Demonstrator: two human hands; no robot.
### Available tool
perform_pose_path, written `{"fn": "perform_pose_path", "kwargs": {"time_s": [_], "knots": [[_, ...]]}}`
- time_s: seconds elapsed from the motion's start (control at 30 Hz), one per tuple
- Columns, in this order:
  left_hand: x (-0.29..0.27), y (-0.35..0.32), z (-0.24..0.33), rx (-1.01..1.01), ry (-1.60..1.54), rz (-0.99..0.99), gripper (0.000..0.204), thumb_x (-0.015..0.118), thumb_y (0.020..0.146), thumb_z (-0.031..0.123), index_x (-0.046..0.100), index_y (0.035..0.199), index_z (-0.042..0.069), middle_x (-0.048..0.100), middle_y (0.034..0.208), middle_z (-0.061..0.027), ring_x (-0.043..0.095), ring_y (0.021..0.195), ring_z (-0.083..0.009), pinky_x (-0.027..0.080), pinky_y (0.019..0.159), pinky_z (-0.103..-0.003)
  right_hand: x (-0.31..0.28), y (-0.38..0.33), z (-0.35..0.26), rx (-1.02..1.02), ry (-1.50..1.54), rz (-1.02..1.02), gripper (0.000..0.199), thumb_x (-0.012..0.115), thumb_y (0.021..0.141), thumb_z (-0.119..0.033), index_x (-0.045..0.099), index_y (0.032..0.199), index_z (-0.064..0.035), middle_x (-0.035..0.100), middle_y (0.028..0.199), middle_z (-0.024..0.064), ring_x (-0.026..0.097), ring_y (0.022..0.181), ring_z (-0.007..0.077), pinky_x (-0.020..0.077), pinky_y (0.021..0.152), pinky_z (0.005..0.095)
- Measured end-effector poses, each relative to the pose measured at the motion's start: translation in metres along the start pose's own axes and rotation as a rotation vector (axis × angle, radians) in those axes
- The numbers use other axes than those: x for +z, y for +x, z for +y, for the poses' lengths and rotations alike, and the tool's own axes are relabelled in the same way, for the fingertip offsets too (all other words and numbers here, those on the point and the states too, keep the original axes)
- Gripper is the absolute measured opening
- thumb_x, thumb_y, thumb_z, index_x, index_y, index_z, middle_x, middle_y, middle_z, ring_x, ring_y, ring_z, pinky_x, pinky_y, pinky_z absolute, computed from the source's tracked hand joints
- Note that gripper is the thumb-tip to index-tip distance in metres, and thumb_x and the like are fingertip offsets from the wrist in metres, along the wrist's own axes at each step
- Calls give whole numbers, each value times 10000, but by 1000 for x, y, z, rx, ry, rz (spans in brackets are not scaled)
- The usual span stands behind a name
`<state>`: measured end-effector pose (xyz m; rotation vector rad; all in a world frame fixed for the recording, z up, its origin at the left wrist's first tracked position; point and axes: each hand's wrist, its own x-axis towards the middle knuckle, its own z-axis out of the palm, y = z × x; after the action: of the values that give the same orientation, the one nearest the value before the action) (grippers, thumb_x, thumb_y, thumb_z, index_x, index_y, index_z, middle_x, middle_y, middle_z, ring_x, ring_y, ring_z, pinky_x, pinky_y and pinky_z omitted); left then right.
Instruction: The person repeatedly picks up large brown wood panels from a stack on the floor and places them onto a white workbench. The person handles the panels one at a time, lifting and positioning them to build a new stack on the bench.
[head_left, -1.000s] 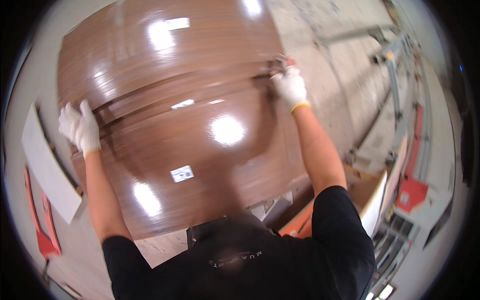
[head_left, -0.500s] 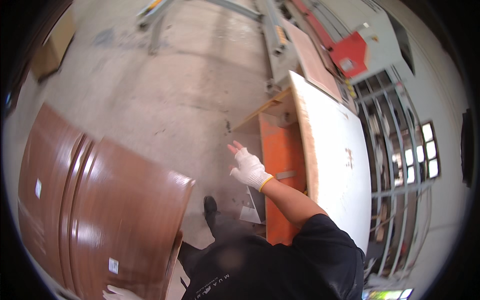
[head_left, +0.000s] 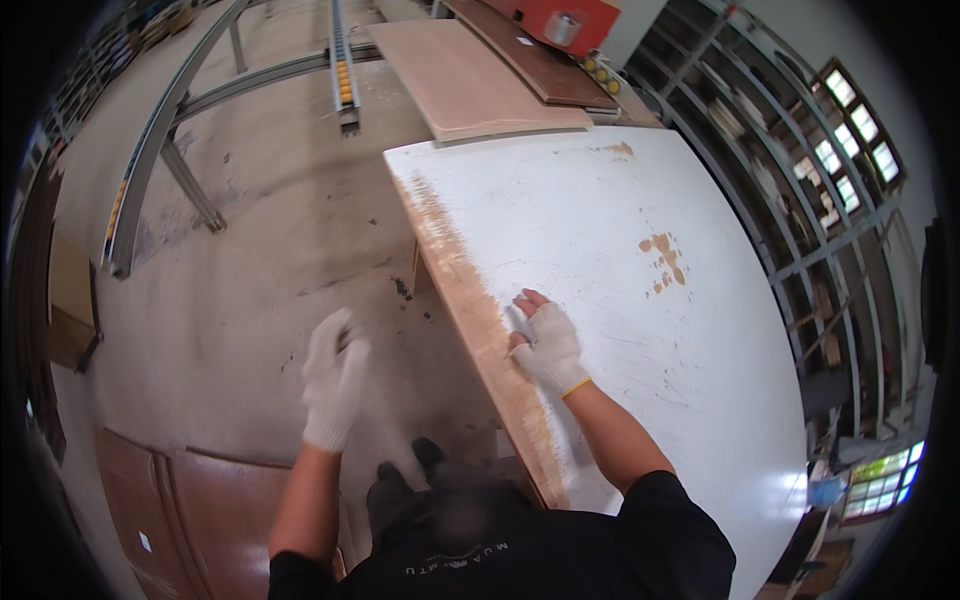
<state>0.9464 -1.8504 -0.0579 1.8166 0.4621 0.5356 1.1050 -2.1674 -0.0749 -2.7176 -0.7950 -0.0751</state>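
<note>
My right hand, in a white knitted glove with bare fingertips, is over the worn near-left edge of a white-topped workbench. Its fingers are spread and hold nothing; whether they touch the surface I cannot tell. My left hand, gloved likewise and smeared by motion, hangs over the floor left of the bench. Its fingers look loosely apart, with nothing visible in them. Below it at the lower left lie glossy brown wood panels with a small white label.
Beyond the bench lie a pale board and a dark brown panel, near a red machine part. A metal roller frame stands at the far left, with a cardboard box nearer. Metal shelving lines the right.
My left hand has left the brown panels and risen toward the middle. My right hand has come over the white benchtop. The view has swung right, bringing more of the bench into sight.
</note>
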Motion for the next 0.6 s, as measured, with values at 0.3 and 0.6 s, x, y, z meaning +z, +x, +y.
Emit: {"fn": "perform_pose_path", "kwargs": {"time_s": [0.3, 0.6], "knots": [[259, 189, 50, -380, -691, -661, 531, 620, 1039, 378, 550, 1462, 65, 636, 1387, -137, 674, 1175, -262, 571, 969, -406, 4, 2, 7, 241, 548, 212, 518, 633, 850, -135, 630, 1353, -9, 667, 1334, 200, 668, 1205, 348, 525, 1063, 424], [464, 265, 59, -596, -988, -632, 658, 659, 1035, 440, 463, 1477, -6, 559, 1371, -212, 646, 1123, -328, 565, 987, -423, 22, -16, 31, 250, 1445, 432, 425, 625, 926, -129, 614, 1328, 10, 746, 1089, 147, 697, 1049, 227, 528, 998, 373]]}}
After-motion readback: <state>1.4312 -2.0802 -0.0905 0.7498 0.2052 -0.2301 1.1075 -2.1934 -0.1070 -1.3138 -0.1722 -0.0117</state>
